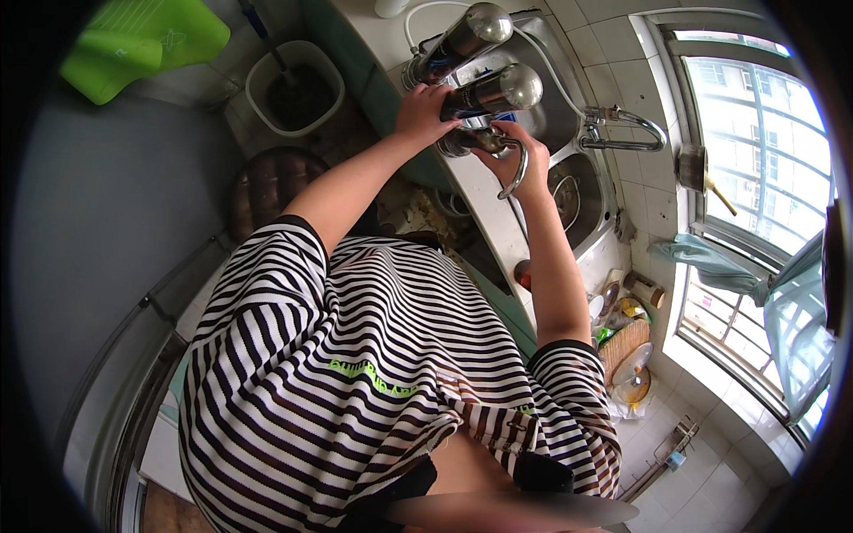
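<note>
Two dark, shiny metal cylinders with domed silver ends lean over the sink edge: a farther cylinder point(455, 46) and a nearer cylinder point(487, 94). They look like filter housings. My left hand point(423, 114) is closed around the lower end of the nearer one. Just below it, a metal fitting point(471, 140) lies by the counter edge, carrying a curved silver spout point(521, 171). Closed fingers of my right hand point(522, 160) grip this spout near its base. The fingertips of both hands are partly hidden behind the metal parts.
A steel double sink point(582, 235) is set into the white counter point(498, 200), with a wall faucet point(626, 131) over it. A white hose point(555, 67) loops past the cylinders. Behind my left arm stand a white bin point(330, 67) and a brown cushioned stool point(267, 191).
</note>
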`<action>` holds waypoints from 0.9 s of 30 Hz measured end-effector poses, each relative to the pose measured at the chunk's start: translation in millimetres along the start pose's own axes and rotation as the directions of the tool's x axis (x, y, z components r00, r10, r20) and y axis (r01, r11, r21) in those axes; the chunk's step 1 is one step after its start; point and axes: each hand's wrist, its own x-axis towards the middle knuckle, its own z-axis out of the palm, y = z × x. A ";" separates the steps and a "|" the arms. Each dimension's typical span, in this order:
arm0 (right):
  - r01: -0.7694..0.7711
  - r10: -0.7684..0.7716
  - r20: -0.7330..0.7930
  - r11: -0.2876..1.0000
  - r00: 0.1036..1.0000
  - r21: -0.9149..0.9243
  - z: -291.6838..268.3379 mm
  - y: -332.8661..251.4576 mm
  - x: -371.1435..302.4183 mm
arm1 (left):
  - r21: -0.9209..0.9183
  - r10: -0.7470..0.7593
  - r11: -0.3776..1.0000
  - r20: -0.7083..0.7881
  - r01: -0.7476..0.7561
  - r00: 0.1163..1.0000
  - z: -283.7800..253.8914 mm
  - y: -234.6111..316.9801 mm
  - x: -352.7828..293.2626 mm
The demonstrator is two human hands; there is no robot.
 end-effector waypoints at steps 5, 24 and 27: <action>0.025 -0.026 0.006 0.996 1.000 0.090 -2.3 -0.8 2.6 | -0.001 0.007 1.000 -0.003 -0.007 1.000 1.4 -3.3 -0.7; -0.042 0.042 0.028 0.999 0.999 0.019 2.6 -0.9 -0.8 | 0.027 0.017 0.999 -0.016 -0.017 1.000 3.5 -5.7 -1.4; -0.078 0.075 0.060 0.995 0.995 0.057 2.6 1.9 -3.0 | 0.039 -0.009 0.999 -0.005 0.010 1.000 1.7 0.4 -1.5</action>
